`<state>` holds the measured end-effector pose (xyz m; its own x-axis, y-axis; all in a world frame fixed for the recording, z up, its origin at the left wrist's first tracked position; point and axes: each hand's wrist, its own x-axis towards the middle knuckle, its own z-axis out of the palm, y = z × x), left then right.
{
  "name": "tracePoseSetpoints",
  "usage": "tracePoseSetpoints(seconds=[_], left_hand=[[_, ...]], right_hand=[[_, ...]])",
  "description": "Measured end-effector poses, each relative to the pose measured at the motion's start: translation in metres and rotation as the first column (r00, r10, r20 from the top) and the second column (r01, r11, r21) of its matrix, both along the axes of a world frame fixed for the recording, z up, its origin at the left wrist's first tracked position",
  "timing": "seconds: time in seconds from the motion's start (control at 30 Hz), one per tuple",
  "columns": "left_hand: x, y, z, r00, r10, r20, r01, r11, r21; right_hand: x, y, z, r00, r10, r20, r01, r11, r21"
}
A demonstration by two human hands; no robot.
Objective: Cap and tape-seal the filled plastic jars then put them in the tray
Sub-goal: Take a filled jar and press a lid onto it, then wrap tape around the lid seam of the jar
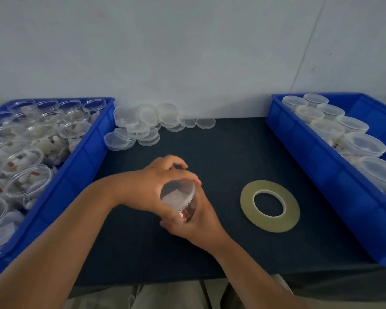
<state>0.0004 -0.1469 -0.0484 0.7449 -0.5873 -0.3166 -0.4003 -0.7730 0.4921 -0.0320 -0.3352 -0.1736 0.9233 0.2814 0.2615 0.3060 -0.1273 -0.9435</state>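
A clear plastic jar (179,198) with a lid on top is held over the dark table, tilted toward me. My left hand (156,186) grips it from the left and over the far side, fingers curled round the lid rim. My right hand (194,221) cups the jar body from below and the right. White and red contents show through the jar wall. A flat roll of yellowish tape (269,205) lies on the table to the right of my hands, untouched.
A blue tray (85,152) at the left holds several open filled jars. A blue tray (316,150) at the right holds several capped jars. Loose clear lids (147,121) are piled at the back against the wall. The dark table's front edge runs below my forearms.
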Motion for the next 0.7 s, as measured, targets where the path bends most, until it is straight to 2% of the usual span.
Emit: tracePoseSetpoints(seconds=[0.1,0.2,0.27,0.3,0.33,0.37,0.43,0.5,0.57,0.63,0.7], left_hand=[[-0.012,0.015,0.014,0.999,-0.029,-0.026,0.027,0.997,-0.075],[-0.035,0.015,0.006,0.993,0.115,-0.002,-0.112,0.963,-0.244],[-0.056,-0.01,-0.011,0.935,0.321,0.153,-0.248,0.897,-0.366],[-0.067,-0.023,-0.016,0.883,0.39,0.262,-0.26,0.87,-0.418],[-0.074,-0.032,-0.017,0.848,0.412,0.332,-0.231,0.853,-0.469],[-0.077,-0.034,-0.015,0.862,0.377,0.338,-0.179,0.851,-0.494],[-0.076,-0.023,-0.008,0.937,0.202,0.286,-0.037,0.868,-0.495],[-0.075,-0.013,-0.004,0.969,0.123,0.214,0.019,0.829,-0.559],[-0.081,-0.018,-0.013,0.956,0.243,0.164,-0.077,0.748,-0.659],[-0.09,-0.033,-0.021,0.885,0.447,0.129,-0.229,0.66,-0.715],[-0.096,-0.043,-0.028,0.823,0.559,0.1,-0.308,0.588,-0.748]], right_hand=[[-0.005,-0.003,0.003,1.0,0.029,0.005,-0.029,0.989,0.143],[-0.012,-0.003,0.007,0.999,-0.038,-0.014,0.039,0.994,0.106],[-0.021,-0.002,0.012,0.998,-0.062,0.021,0.062,0.998,0.006],[-0.026,-0.003,0.013,0.999,-0.04,0.029,0.04,0.999,-0.007],[-0.03,-0.007,0.012,1.0,0.005,0.03,-0.005,1.0,0.001],[-0.034,-0.013,0.014,0.998,0.065,0.025,-0.065,0.998,0.019],[-0.04,-0.023,0.021,0.98,0.2,0.015,-0.2,0.977,0.073],[-0.044,-0.027,0.026,0.954,0.299,0.003,-0.296,0.943,0.155],[-0.051,-0.024,0.029,0.973,0.231,-0.019,-0.223,0.957,0.188],[-0.058,-0.018,0.027,0.997,0.08,-0.018,-0.077,0.988,0.135],[-0.067,-0.014,0.024,1.0,0.0,0.029,-0.002,0.997,0.078]])
